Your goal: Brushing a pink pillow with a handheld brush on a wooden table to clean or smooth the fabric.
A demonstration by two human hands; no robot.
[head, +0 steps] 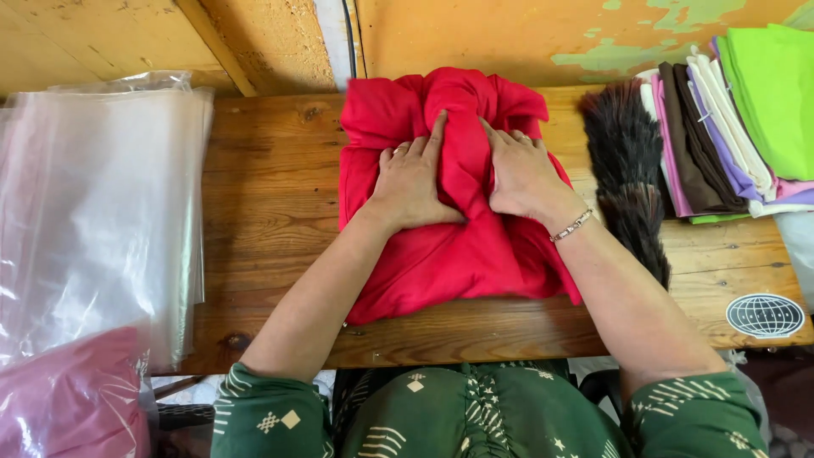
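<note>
Left hand [413, 182] and right hand [519, 174] pressed flat, fingers open, on folded red cloth bundle [441, 254], clear plastic bags [93, 212] stacked far left, round black-and-white sticker [765, 315] on wooden table [271, 187] corner

We see one red cloth bundle [449, 246], folded into a rough square and lying flat on the wooden counter [271, 187], centred and close to the back wall. The fabric is plain bright red, soft, with creases. A raised fold runs down its middle from the bunched top edge, where the cloth is gathered into loose lumps. The lower half lies smoother, its near edge just short of the counter's front edge, with the bottom left corner slightly splayed.
</note>
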